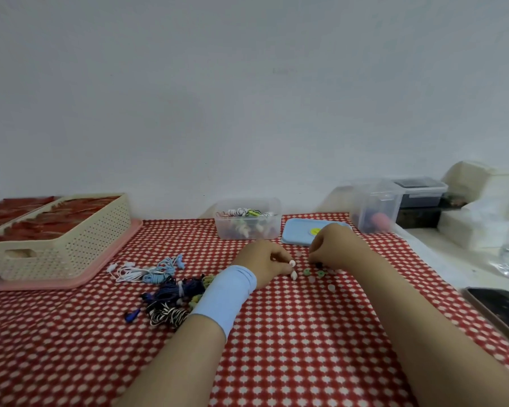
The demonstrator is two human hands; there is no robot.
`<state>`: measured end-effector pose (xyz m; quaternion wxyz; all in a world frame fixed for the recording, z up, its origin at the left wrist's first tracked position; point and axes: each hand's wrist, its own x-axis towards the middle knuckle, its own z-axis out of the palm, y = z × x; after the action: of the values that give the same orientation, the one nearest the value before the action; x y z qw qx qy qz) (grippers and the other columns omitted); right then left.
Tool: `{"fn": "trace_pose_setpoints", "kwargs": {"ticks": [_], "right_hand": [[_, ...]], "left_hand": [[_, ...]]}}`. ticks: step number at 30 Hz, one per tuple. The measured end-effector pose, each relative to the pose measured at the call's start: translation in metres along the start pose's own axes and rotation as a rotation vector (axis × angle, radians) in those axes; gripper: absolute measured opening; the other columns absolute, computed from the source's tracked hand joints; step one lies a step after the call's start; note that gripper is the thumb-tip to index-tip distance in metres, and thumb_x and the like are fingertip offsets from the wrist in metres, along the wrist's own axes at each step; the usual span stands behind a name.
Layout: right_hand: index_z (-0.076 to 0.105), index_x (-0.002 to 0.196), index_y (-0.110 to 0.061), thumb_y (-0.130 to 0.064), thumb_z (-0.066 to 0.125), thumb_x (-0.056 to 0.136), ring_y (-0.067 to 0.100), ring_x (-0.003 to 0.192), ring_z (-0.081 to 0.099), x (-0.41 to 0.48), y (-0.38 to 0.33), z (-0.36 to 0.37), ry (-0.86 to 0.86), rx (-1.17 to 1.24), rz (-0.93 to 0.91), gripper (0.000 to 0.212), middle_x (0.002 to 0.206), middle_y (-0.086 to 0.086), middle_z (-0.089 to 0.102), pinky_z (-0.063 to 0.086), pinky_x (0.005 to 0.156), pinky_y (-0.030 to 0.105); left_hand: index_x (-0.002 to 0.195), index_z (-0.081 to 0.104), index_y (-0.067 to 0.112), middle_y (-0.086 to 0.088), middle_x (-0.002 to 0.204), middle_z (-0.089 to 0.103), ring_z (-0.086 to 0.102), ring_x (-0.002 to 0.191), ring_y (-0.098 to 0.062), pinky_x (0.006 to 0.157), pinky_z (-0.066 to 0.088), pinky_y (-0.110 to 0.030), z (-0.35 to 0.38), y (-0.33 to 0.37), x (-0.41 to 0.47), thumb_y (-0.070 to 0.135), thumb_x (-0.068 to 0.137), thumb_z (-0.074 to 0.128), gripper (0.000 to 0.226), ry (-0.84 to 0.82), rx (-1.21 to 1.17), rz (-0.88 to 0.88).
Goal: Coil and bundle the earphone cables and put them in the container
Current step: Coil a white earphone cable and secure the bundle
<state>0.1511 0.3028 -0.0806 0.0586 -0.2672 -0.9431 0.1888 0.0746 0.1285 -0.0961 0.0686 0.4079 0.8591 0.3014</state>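
The left hand (pixel 265 259), with a pale blue band on its wrist, curls its fingers and pinches what look like white earbuds (pixel 292 263) just above the checked surface (pixel 306 348). The right hand (pixel 332 245) is curled fingers-down over small green and clear bits (pixel 321 273); whether it grips anything I cannot tell. Loose earphone cables (pixel 162 289) lie tangled left of the wrist, well short of the clear container (pixel 247 230), which already holds coils. The cables should be light, limp and springy, so they are best pinched near the buds and wound snugly.
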Motion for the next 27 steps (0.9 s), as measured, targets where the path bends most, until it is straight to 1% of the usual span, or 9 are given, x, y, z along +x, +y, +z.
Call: {"fn": "trace_pose_setpoints", "kwargs": {"ticks": [4, 6, 8, 12, 15, 17, 21, 25, 27], "right_hand": [[0.078, 0.091, -0.028, -0.018, 0.074, 0.084, 0.011, 0.077, 0.067, -0.007, -0.004, -0.005, 0.011, 0.163, -0.077, 0.012, 0.092, -0.006, 0.069, 0.053, 0.067, 0.024], [0.076, 0.095, -0.030, -0.019, 0.074, 0.088, 0.013, 0.076, 0.068, -0.014, -0.007, -0.005, 0.008, 0.292, -0.141, 0.014, 0.088, -0.007, 0.069, 0.051, 0.063, 0.020], [0.078, 0.091, -0.024, -0.014, 0.073, 0.090, 0.013, 0.065, 0.063, -0.021, -0.012, -0.004, -0.014, 0.494, -0.162, 0.011, 0.083, -0.003, 0.074, 0.051, 0.060, 0.022], [0.080, 0.094, -0.017, -0.016, 0.069, 0.092, 0.013, 0.054, 0.049, -0.030, -0.018, -0.002, -0.079, 0.743, -0.145, 0.011, 0.086, 0.003, 0.076, 0.040, 0.046, 0.024], [0.079, 0.092, -0.016, -0.024, 0.074, 0.089, 0.012, 0.053, 0.048, -0.030, -0.019, 0.001, -0.094, 0.862, -0.110, 0.010, 0.085, 0.001, 0.076, 0.036, 0.046, 0.024], [0.078, 0.091, -0.014, -0.024, 0.076, 0.089, 0.010, 0.051, 0.046, -0.029, -0.018, 0.005, -0.096, 0.893, -0.095, 0.010, 0.081, 0.000, 0.073, 0.036, 0.045, 0.023], [0.074, 0.092, -0.014, -0.015, 0.071, 0.092, 0.010, 0.047, 0.042, -0.028, -0.017, 0.009, -0.136, 1.025, -0.087, 0.003, 0.082, 0.001, 0.071, 0.029, 0.039, 0.021], [0.071, 0.107, -0.014, -0.008, 0.070, 0.091, 0.011, 0.046, 0.041, -0.028, -0.016, 0.007, -0.153, 1.139, -0.082, 0.017, 0.069, -0.004, 0.069, 0.024, 0.039, 0.021], [0.073, 0.112, -0.013, -0.010, 0.071, 0.090, 0.012, 0.048, 0.044, -0.029, -0.015, 0.008, -0.157, 1.145, -0.111, 0.021, 0.081, -0.001, 0.075, 0.026, 0.038, 0.020]], "left_hand": [[0.089, 0.072, 0.027, 0.007, 0.087, 0.072, 0.066, 0.085, -0.008, 0.079, 0.052, -0.020, -0.001, -0.002, -0.008, 0.024, 0.082, 0.077, 0.009, 0.122, -0.161, -0.038], [0.089, 0.071, 0.028, 0.002, 0.085, 0.074, 0.069, 0.084, -0.012, 0.081, 0.053, -0.026, 0.000, -0.004, -0.010, 0.024, 0.083, 0.076, 0.009, 0.158, -0.224, -0.063], [0.096, 0.071, 0.027, 0.004, 0.084, 0.074, 0.069, 0.084, -0.009, 0.083, 0.053, -0.026, 0.001, -0.007, -0.012, 0.024, 0.084, 0.075, 0.013, 0.191, -0.293, -0.071], [0.113, 0.073, 0.028, 0.008, 0.082, 0.073, 0.066, 0.080, 0.000, 0.075, 0.046, -0.007, -0.001, -0.009, -0.014, 0.018, 0.086, 0.073, 0.028, 0.243, -0.386, -0.021], [0.115, 0.073, 0.027, 0.009, 0.099, 0.073, 0.065, 0.091, 0.000, 0.082, 0.046, -0.012, -0.005, -0.010, -0.014, 0.021, 0.087, 0.073, 0.029, 0.268, -0.386, -0.022], [0.115, 0.073, 0.025, 0.008, 0.104, 0.074, 0.066, 0.093, -0.002, 0.087, 0.049, -0.016, -0.006, -0.011, -0.015, 0.023, 0.089, 0.071, 0.027, 0.258, -0.391, -0.016], [0.110, 0.075, 0.024, 0.007, 0.090, 0.076, 0.067, 0.079, -0.008, 0.086, 0.055, -0.027, -0.006, -0.012, -0.016, 0.023, 0.095, 0.063, 0.020, 0.273, -0.392, 0.019], [0.111, 0.074, 0.019, 0.008, 0.089, 0.076, 0.064, 0.067, 0.000, 0.079, 0.056, -0.022, -0.004, -0.014, -0.016, 0.020, 0.093, 0.065, 0.020, 0.299, -0.460, 0.005], [0.109, 0.073, 0.020, 0.008, 0.088, 0.076, 0.064, 0.065, 0.000, 0.073, 0.055, -0.019, -0.004, -0.014, -0.017, 0.019, 0.093, 0.066, 0.018, 0.309, -0.505, -0.009]]}}
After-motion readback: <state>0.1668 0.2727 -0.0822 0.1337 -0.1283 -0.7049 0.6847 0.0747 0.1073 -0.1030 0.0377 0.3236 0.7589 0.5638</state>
